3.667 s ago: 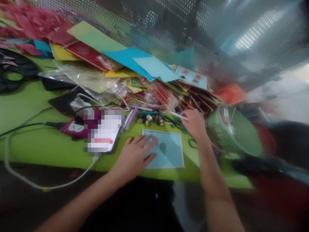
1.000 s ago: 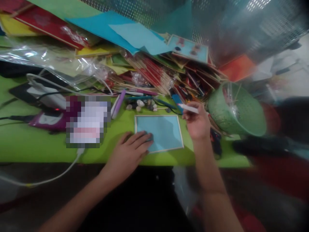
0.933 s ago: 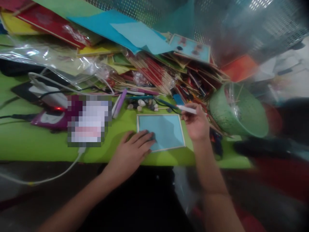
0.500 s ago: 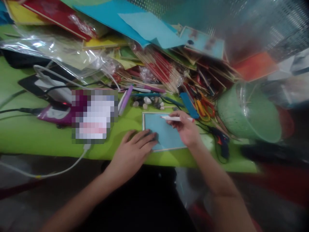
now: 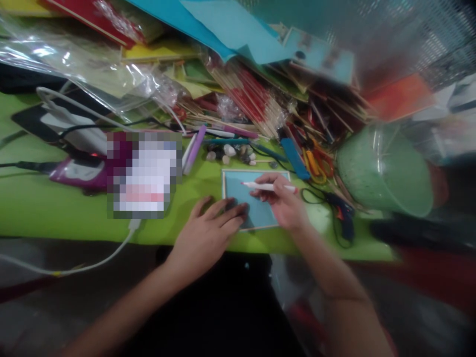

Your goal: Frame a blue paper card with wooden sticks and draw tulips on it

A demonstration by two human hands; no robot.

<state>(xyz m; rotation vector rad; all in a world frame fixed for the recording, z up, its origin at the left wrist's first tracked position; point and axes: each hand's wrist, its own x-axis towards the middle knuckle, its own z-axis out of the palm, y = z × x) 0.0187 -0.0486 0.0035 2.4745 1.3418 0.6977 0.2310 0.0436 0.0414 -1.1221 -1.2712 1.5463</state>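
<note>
My right hand is closed around a white felt-tip pen with a red tip and a red end. The pen lies nearly level over a blue card edged with thin pale sticks; whether its tip touches the card I cannot tell. My left hand lies flat with fingers spread, its fingertips over the card's left lower part. Just behind the card is a cluster of small pebbles.
Purple markers lie behind left, near a blurred-out phone on a white cable. A purple power strip is farther left. Scissors, a glue gun and a green bucket stand right. Bundled sticks and papers fill the back.
The pen tip has shifted a little left over the card, and the right hand with it. The left hand stays on the card. The whole view has moved slightly.
</note>
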